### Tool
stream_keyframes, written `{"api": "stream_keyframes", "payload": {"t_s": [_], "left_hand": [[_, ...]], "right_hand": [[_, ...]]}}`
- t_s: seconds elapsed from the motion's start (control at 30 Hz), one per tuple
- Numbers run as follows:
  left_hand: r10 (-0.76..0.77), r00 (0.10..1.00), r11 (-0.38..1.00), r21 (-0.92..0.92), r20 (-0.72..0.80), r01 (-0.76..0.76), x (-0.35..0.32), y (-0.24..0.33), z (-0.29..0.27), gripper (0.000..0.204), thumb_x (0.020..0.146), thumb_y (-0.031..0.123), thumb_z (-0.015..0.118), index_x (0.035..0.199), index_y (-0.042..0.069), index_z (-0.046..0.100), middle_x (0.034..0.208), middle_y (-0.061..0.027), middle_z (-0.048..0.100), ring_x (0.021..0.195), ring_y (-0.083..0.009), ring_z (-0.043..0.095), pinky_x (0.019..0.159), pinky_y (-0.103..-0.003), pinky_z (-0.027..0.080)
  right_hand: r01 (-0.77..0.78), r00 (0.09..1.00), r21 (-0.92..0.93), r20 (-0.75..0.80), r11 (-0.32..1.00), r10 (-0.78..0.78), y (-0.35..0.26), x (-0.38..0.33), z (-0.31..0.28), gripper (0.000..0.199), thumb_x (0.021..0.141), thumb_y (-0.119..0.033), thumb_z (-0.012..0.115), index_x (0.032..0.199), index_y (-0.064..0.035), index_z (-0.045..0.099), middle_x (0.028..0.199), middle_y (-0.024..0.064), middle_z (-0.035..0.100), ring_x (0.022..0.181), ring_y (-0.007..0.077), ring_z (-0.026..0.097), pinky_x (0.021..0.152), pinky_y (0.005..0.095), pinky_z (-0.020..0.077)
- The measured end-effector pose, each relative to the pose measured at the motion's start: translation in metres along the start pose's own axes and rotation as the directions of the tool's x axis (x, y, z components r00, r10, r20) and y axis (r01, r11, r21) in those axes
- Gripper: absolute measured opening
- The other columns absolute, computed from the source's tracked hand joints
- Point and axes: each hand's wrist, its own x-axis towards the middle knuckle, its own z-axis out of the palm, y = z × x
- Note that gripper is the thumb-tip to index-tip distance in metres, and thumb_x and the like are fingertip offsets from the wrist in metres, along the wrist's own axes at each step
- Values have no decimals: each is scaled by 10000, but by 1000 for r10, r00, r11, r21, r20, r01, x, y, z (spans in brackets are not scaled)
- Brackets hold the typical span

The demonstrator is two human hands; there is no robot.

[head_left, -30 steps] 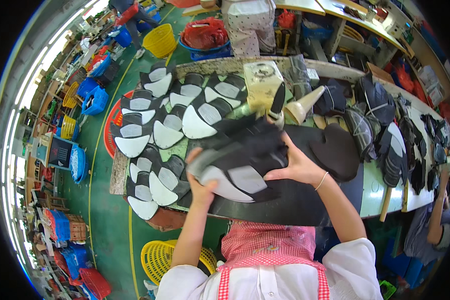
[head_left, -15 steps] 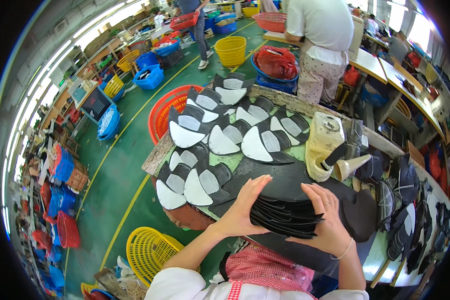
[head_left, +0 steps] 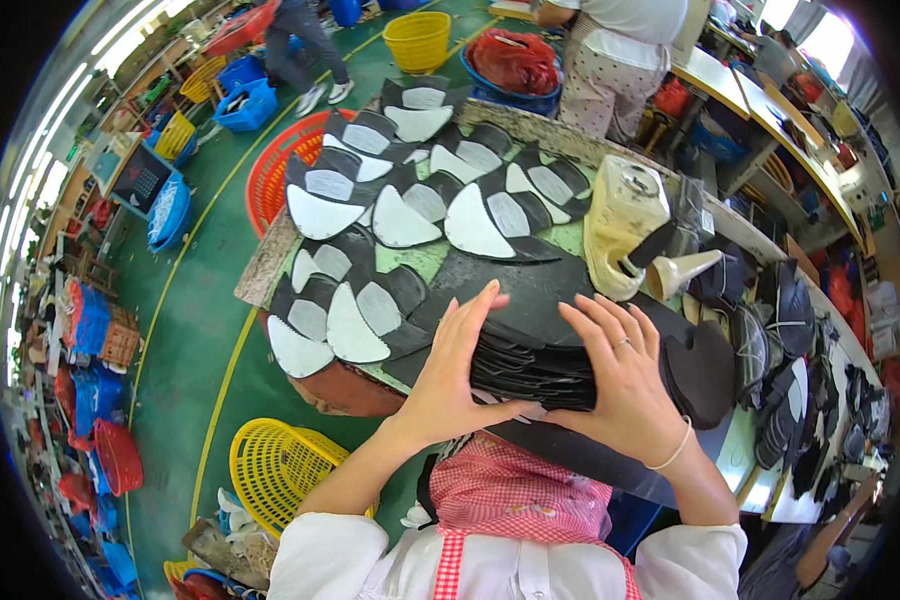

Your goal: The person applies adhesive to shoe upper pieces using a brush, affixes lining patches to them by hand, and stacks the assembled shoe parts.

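A stack of black pieces [head_left: 530, 368] lies right between the person's two hands, over a black mat [head_left: 515, 282] at the near side of the table [head_left: 268, 270]. The left hand [head_left: 448, 378] is at the stack's left end and the right hand [head_left: 627, 378] is at its right end, so both are about as near. The long way of the stack goes from left to right, and its thin layers show on the near side. Both hands are cupped, with fingers spread and thumbs on the near side; one cannot tell if they squeeze the stack. Nothing stands between either hand and the stack.

Black and white pieces [head_left: 315, 215] lie far and to the left on the table. Far to the right are a cream pot [head_left: 620, 205] and a cream cone [head_left: 685, 272]. A dark flat piece [head_left: 708, 375] is just right of the right hand. A yellow basket [head_left: 285, 465] is near and left, off the table.
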Motion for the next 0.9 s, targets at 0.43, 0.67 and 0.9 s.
{"api": "stream_keyframes", "payload": {"t_s": [0.43,0.67,0.9], "left_hand": [[303,934,938,114,188,-327,25,7,-5,1154,588,492,841,1469,18,264,1469,-180,340,1378,-373,309,1133,-579,170],[18,930,996,71,366,-47,27,-13,7,934,559,308,886,1350,102,434,1208,-137,548,1093,-322,575,962,-420,448],[-79,776,966,-144,626,215,72,-1,-19,922,577,200,904,1359,64,436,1227,-101,601,1120,-167,568,976,-318,439]], "right_hand": [[-15,999,247,43,969,4,-5,5,7,657,649,-146,764,1251,-69,512,1017,151,654,904,329,644,753,390,515],[-48,999,364,10,930,47,23,-17,10,552,711,-192,807,1194,-66,571,922,104,686,828,285,681,740,341,532],[-210,977,693,120,690,176,65,-18,-14,451,821,-227,749,1177,-5,584,967,47,676,883,128,611,804,287,499]]}}
